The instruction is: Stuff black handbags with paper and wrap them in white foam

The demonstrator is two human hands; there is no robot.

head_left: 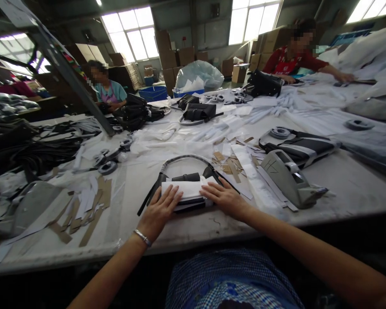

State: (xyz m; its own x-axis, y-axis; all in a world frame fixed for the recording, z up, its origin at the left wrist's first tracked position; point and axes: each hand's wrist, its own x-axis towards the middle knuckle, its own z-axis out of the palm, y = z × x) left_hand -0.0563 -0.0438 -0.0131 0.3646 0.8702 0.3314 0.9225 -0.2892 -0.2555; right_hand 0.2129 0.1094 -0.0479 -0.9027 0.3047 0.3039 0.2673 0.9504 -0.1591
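I'm looking into a dim workshop with tall windows and stacked cartons at the back, and a long pale bench [341, 189] littered with paper and card offcuts runs across my view. Both of my hands lie flat and spread, gripping nothing: the left hand [159, 211] presses on the near left corner of a white paper wrap [186, 189], the right hand [225, 198] rests on its right end, fingers [212, 193] on the paper. Under that wrap sits a small dark bag [188, 201] at the near edge of the bench, right in front of me, with its curved handle [186, 159] arching away behind it. I judge the bag light and soft-sided, the paper thin, slick and quick to crease or slide, so palms pressing flat suit it; to lift it I would take the bag body by both ends under the paper, or the stiffer handle loop, not the loose sheet. Right of the bag lies a grey moulded piece [289, 178] with a dark padded piece [304, 148] behind it; left of the bag are brown card strips [93, 210] and a heap of black straps [25, 150]. Beyond the bag, more dark bags [199, 112] sit further up the bench, where two other people work. The paper hides most of the bag, so I cannot tell its front, clasp or how the dark roll [186, 177] above the wrap joins it. The strap ends at the bag's left are murky, and my forearms run out of frame.
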